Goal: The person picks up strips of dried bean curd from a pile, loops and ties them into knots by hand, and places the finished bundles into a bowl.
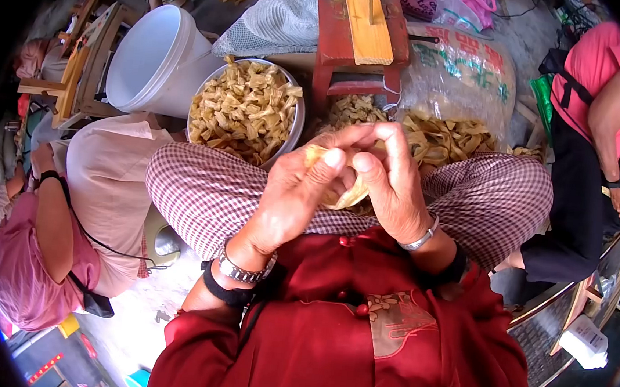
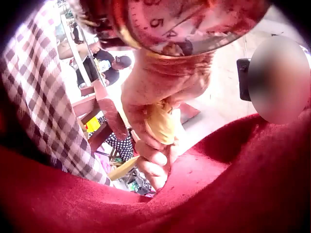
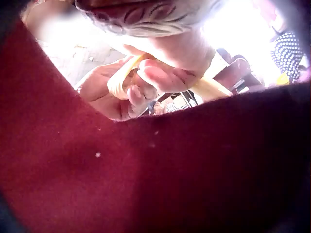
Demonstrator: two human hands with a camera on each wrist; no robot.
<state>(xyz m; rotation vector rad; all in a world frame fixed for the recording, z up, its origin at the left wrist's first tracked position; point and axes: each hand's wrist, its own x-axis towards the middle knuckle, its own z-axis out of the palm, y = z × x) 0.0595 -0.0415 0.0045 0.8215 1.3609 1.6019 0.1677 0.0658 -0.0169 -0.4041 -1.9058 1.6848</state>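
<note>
Over my lap, both hands work close together on a pale yellow strip, like a piece of dried husk (image 1: pixel 352 196). My left hand (image 1: pixel 291 195) pinches it with thumb and fingers; in the left wrist view the yellow husk (image 2: pixel 163 124) bulges out beside the fingers. From the other side my right hand (image 1: pixel 402 190) curls its thumb and fingers round the same piece. The right wrist view has the husk strip (image 3: pixel 119 83) bent in a loop by the fingertips, partly hidden behind them. Beyond the hands, a white basin (image 1: pixel 299 122) is heaped with folded yellow pieces (image 1: pixel 240 106).
A red wooden bench (image 1: pixel 329 55) with a light board (image 1: pixel 368 33) stands straight ahead. Right of it sits a clear plastic sack (image 1: pixel 475 75) with more husk pieces. A white bucket (image 1: pixel 145 57) leans at the left. People sit on both sides, one in pink (image 1: pixel 42 266).
</note>
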